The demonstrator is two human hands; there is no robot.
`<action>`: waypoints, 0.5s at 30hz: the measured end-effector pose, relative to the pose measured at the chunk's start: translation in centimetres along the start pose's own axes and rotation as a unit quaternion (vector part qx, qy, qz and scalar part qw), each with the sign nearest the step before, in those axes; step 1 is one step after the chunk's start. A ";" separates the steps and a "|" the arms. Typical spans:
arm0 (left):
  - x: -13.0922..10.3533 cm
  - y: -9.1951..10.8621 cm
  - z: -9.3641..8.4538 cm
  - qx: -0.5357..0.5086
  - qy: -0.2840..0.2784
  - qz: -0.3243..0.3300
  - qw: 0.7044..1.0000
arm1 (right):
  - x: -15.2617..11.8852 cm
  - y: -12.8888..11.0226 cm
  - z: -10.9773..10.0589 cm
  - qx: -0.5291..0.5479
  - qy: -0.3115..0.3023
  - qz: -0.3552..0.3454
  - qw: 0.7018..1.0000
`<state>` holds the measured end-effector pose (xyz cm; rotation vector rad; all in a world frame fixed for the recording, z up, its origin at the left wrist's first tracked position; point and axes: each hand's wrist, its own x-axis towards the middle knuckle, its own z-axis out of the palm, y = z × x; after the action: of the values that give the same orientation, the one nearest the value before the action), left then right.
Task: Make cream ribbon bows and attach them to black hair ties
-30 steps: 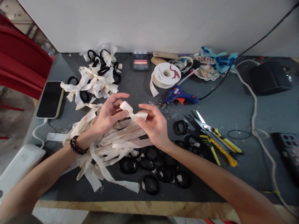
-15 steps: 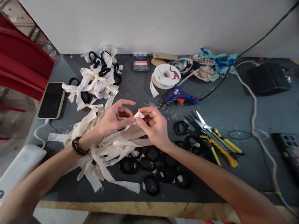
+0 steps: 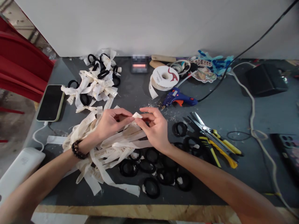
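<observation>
A small folded piece of cream ribbon (image 3: 137, 115) is pinched between both hands near the middle of the table. My left hand (image 3: 115, 122) grips its left side with thumb and fingertips. My right hand (image 3: 154, 126) holds the other side between thumb and fingers. Beneath and left of the hands lies a heap of loose printed ribbon strips (image 3: 112, 154). Several black hair ties (image 3: 151, 186), some with white bits on them, lie below my right hand. Ribbon bows with black ties (image 3: 93, 82) are piled at the back left.
Behind my right hand are a blue glue gun (image 3: 179, 97) and a ribbon spool (image 3: 165, 77). Scissors (image 3: 210, 133) with yellow handles lie at right. A phone (image 3: 50, 102) and white power bank (image 3: 22, 168) are at left. Cables cross the right side.
The fingers of my left hand have closed in toward the ribbon piece, where the index finger was raised before. The view has shifted slightly.
</observation>
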<state>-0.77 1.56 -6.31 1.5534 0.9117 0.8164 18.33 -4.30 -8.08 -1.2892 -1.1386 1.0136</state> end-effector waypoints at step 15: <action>-0.2 1.6 0.1 0.036 -0.016 -0.013 0.999 | 0.0 0.1 -0.1 -0.012 -0.038 -0.019 0.999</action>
<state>-0.58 1.16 -4.74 1.6095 0.9459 0.7454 18.44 -4.29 -8.20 -1.2531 -1.2318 1.0311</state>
